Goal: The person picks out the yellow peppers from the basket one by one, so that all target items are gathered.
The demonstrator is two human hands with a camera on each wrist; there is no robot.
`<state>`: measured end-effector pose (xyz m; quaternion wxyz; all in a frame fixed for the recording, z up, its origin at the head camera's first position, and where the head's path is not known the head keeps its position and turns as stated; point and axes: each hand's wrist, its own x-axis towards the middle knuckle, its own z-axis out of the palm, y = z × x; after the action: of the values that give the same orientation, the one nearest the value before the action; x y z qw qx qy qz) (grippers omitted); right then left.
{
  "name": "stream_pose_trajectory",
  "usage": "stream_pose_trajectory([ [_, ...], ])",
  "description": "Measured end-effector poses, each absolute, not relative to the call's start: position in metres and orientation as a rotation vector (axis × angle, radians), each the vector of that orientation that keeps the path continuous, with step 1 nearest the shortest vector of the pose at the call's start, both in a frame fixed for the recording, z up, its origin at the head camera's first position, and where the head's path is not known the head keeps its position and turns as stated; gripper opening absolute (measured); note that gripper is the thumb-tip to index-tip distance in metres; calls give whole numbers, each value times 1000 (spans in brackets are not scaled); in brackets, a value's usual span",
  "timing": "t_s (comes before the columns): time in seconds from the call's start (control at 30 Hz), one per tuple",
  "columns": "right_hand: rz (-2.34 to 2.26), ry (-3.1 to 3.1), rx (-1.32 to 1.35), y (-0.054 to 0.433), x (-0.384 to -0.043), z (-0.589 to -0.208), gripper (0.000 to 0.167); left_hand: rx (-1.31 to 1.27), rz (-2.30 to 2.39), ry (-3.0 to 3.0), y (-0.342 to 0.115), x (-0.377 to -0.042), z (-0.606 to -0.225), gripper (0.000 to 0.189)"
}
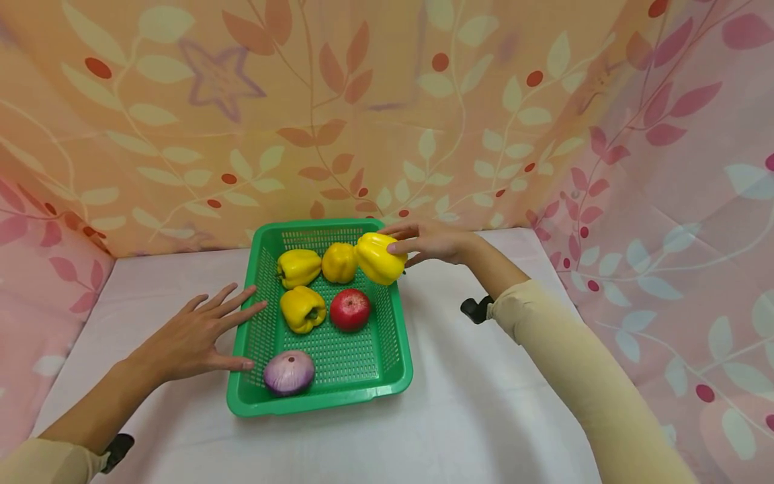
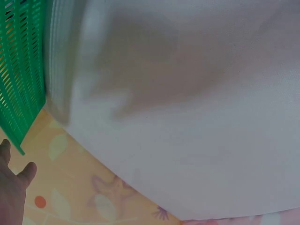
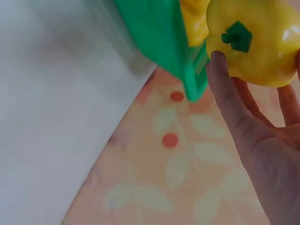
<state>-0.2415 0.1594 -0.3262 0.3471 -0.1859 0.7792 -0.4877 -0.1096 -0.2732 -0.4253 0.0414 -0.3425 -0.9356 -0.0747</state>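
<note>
My right hand (image 1: 437, 243) grips a yellow bell pepper (image 1: 379, 259) over the far right corner of a green basket (image 1: 399, 386). In the right wrist view the pepper's green stem (image 3: 238, 37) faces the camera and the fingers curl round its body. My left hand (image 1: 196, 331) spreads its straight fingers at the basket's left rim, holding nothing. Inside the basket lie a yellow pepper (image 1: 299, 267) at the far left, another yellow pepper (image 1: 340, 262) beside it, and a third yellow pepper (image 1: 302, 310) nearer. A red pomegranate-like fruit (image 1: 350, 310) and a purple onion (image 1: 289, 373) lie there too.
The basket stands on a white-covered table (image 1: 459, 403). A patterned curtain (image 1: 363, 121) rises behind the table's far edge, and pink patterned cloth (image 1: 683, 202) hangs along the right side. Dark straps or mounts (image 1: 476, 310) sit at the wrists.
</note>
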Motion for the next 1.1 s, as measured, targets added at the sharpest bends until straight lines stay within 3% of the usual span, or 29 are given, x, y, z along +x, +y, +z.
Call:
stream_pose_trajectory([
  [0.23,-1419,2184,-316,205,-249,-330,51,-1055,-224,-2856,-273,-110,-426,96],
  [0.6,-1616,2329,153,257,-260,-364,60,-1058,-236,-2841,-273,-110,-427,97],
  [1.1,-1495,2460,590,314,-254,-425,63,-1061,-239,-2847,-274,-111,-428,97],
])
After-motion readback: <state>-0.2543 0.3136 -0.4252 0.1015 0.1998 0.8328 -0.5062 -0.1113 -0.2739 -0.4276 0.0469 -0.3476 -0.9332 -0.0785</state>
